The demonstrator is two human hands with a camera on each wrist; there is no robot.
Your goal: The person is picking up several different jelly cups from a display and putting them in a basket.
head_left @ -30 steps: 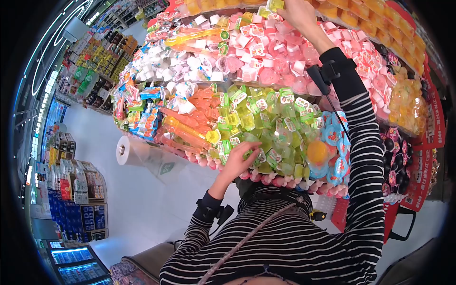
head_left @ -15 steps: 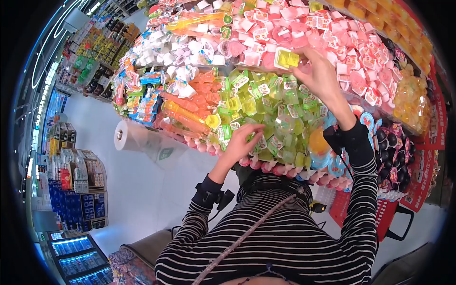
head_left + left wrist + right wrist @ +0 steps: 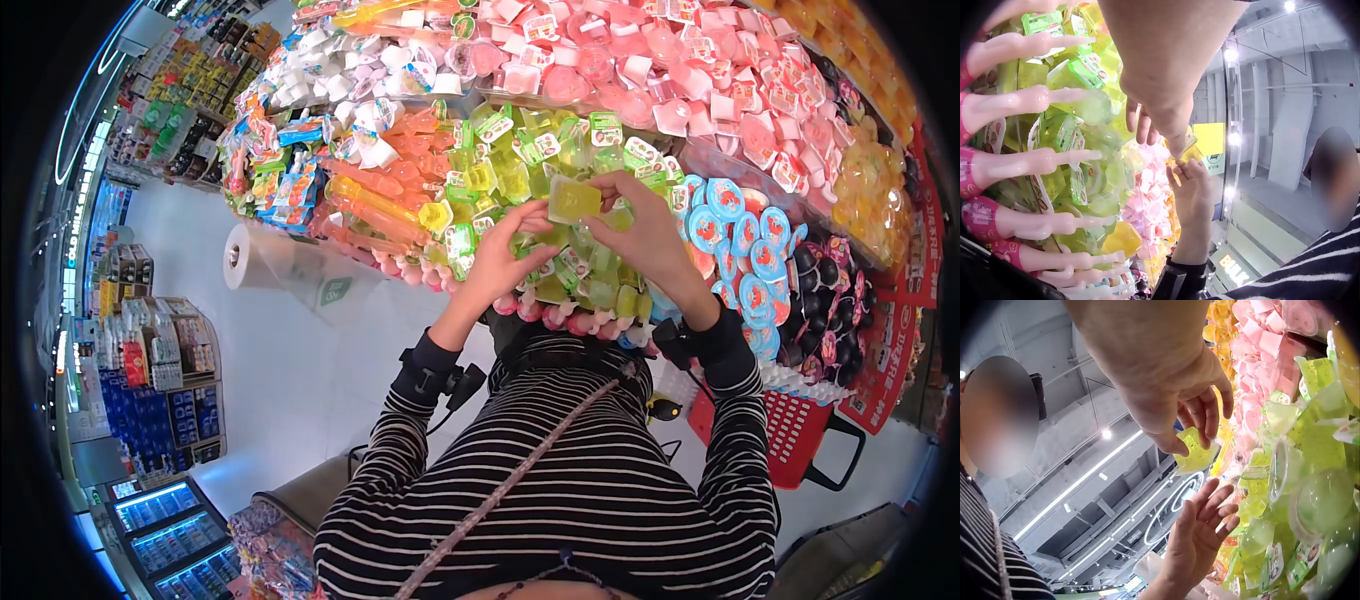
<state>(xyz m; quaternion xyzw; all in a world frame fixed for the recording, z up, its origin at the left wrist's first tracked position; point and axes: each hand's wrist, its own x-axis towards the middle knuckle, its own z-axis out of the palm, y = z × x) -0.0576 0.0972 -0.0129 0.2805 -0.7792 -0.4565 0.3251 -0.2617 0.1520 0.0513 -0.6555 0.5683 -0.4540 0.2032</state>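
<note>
My right hand (image 3: 648, 232) pinches a yellow-green jelly cup (image 3: 574, 202) between thumb and fingers, above a heap of green jelly cups (image 3: 510, 180). Its lid side has a pale rim, and dark specks show in the jelly (image 3: 1194, 453) in the right wrist view. My left hand (image 3: 500, 258) is at the cup's left side, fingers loosely bent with nothing in them. In the right wrist view the left hand (image 3: 1200, 528) has its palm turned up, just below the cup and apart from it.
Pink jelly cups (image 3: 640, 70) fill the bin behind, orange jelly tubes (image 3: 400, 165) lie left, blue-lidded cups (image 3: 725, 200) right. Pink-based bottles (image 3: 1016, 100) line the front edge. A plastic bag roll (image 3: 238, 257) hangs left; a red basket (image 3: 790, 430) stands low right.
My right hand has come down from the far bins, bringing the jelly cup toward me. My left hand has moved up slightly to meet it. The view has shifted a little.
</note>
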